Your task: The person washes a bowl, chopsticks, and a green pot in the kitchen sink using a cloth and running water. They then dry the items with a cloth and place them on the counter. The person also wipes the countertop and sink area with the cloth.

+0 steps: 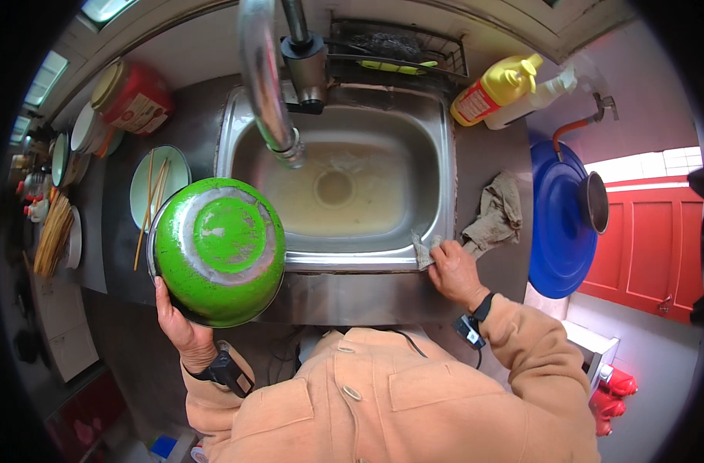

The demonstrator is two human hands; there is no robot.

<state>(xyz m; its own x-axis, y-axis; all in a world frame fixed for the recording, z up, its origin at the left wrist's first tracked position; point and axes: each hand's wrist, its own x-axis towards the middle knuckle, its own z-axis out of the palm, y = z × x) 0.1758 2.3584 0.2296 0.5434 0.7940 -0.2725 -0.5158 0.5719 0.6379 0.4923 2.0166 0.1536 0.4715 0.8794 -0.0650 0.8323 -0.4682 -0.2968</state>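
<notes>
My left hand (181, 327) grips the rim of a green enamel basin (230, 243), tilted so its worn, scuffed underside faces up. The basin overlaps the left front corner of a stainless steel sink (352, 258). At the sink's right front corner, my right hand (456, 272) pinches a greyish cloth (424, 250) against the steel rim. Cloudy water (305, 197) covers the sink bottom around the drain. Above the sink's left part curves a chrome faucet (265, 87).
Left of the sink sit a pale bowl (175, 165) with chopsticks (155, 188) across it and a red tub (143, 95). On the right are a crumpled rag (496, 211), a yellow pump bottle (490, 87) and a large blue lid (551, 231). Behind stands a wire rack (459, 58).
</notes>
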